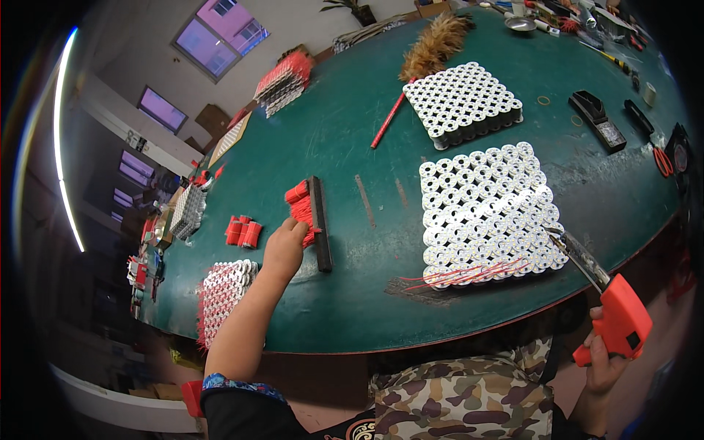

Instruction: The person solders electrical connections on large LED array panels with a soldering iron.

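My right hand [603,361] grips a red soldering gun [623,323] by its handle. The gun's metal tip reaches the right edge of a white panel of joined round circuit boards [484,205], lying flat on the bench. Thin red wires [469,275] lie across the panel's near edge and run past its left side. My left hand [286,248] has its fingers drawn together at a bundle of short red wires [302,209], and the fingertips are partly hidden. The bundle lies against a long dark bar [320,224].
Beyond the panel stands a stack of similar panels [469,103], with a feather duster [436,48] behind it. Red wire bundles [243,232] and a wired panel [224,293] sit at left. A black stapler-like tool [598,121] and red-handled scissors [662,160] lie at right.
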